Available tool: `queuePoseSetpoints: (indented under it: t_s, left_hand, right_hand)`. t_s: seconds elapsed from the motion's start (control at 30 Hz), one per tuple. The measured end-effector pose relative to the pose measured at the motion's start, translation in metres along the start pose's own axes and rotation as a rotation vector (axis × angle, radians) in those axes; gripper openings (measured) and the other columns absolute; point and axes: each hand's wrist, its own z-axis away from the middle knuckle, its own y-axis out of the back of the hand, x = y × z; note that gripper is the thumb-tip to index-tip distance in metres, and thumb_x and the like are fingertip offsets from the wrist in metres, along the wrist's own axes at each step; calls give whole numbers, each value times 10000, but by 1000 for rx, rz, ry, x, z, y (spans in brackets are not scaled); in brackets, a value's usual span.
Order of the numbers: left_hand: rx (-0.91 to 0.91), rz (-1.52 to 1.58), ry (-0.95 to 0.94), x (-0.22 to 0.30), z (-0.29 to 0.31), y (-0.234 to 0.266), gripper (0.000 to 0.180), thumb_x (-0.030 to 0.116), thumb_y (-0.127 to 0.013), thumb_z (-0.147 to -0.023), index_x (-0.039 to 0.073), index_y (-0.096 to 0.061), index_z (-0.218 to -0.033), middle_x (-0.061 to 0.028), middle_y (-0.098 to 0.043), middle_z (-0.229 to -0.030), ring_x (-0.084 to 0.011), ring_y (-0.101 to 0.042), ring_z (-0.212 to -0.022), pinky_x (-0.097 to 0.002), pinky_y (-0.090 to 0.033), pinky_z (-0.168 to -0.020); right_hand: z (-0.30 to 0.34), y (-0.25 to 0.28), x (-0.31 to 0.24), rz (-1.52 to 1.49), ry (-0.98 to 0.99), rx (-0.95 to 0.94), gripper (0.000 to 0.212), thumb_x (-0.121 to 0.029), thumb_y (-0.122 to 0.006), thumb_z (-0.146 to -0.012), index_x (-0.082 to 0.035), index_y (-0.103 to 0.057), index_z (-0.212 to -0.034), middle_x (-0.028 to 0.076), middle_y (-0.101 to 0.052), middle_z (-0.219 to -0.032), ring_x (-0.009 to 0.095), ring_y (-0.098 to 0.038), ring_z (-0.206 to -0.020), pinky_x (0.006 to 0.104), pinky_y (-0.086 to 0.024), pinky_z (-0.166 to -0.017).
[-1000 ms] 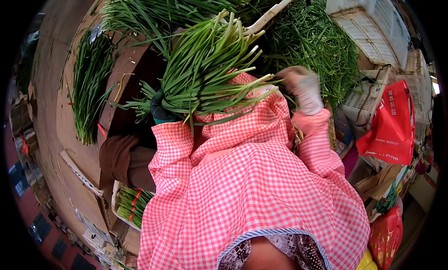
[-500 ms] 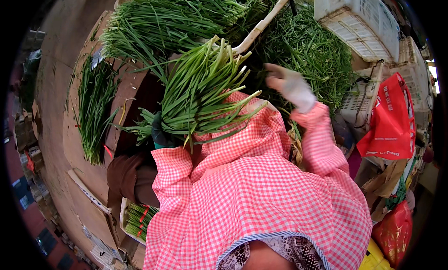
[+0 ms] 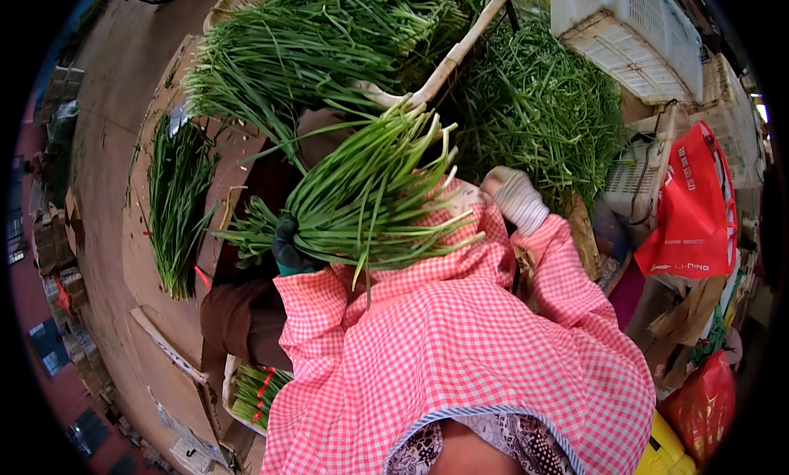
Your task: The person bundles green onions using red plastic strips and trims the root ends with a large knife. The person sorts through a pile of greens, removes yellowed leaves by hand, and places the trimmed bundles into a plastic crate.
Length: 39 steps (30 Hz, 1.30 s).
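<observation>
A bunch of garlic chives (image 3: 362,200) lies across my lap, leaves fanned out and pale stem ends pointing right. My left hand (image 3: 289,245), in a dark green glove, grips it near the leafy end. Just right of the stem ends is my right hand (image 3: 516,197) in a whitish glove, its fingers curled and apart from the bunch. Whatever those fingers may hold is hidden. Beyond the bunch, a large heap of chives (image 3: 329,48) fills the far side, beside a pale curved bar (image 3: 460,52).
Loose greens (image 3: 542,105) are piled at the far right, next to a white plastic crate (image 3: 633,39) and a red bag (image 3: 690,204). On the left board lies another chive bunch (image 3: 177,204). Bundles with red ties (image 3: 259,393) sit in a container at the near left.
My right hand has moved nearer to me, and its fingers have curled in. The held bunch has shifted slightly right and toward me, with its stem ends lower.
</observation>
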Motion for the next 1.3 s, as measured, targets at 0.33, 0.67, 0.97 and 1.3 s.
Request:
queuePoseSetpoints:
  t_s: [0.33,0.67,0.97,1.3]
  left_hand:
    - [-28,-27,-16,5,2,-14,382,85,-502,-697,-4,-520,-1068,-238,-540,-1150,-414,-542,-1021,-551,-444,-896]
    - [-58,-1,-89,1,-2,11,437,121,-532,-729,-27,-509,-1140,-232,-544,-1156,-399,-552,-1020,-538,-453,-898]
    - [35,-30,-129,1,-3,-11,187,66,-512,-701,35,-498,-884,-188,-575,-1029,-370,-572,-944,-503,-472,-866]
    - [-25,-148,-86,2,16,-34,450,99,-458,-661,-46,-476,-1087,-242,-542,-1110,-406,-542,-1012,-518,-432,-927]
  right_hand:
    - [-50,17,-145,107,152,-110,372,-326,-622,-759,-54,-639,-1013,152,-653,-847,263,-634,-831,332,-483,-742]
    - [-68,-25,-140,-169,50,-318,315,-219,-646,-752,-62,-645,-1026,80,-659,-823,143,-603,-748,269,-469,-695]
    - [-35,-11,-143,-350,-161,-203,203,-124,-639,-715,-13,-678,-881,29,-644,-685,62,-572,-651,227,-465,-611]
    - [19,47,-31,322,-201,-298,245,-237,-625,-716,-23,-671,-827,136,-659,-740,216,-628,-674,313,-496,-645]
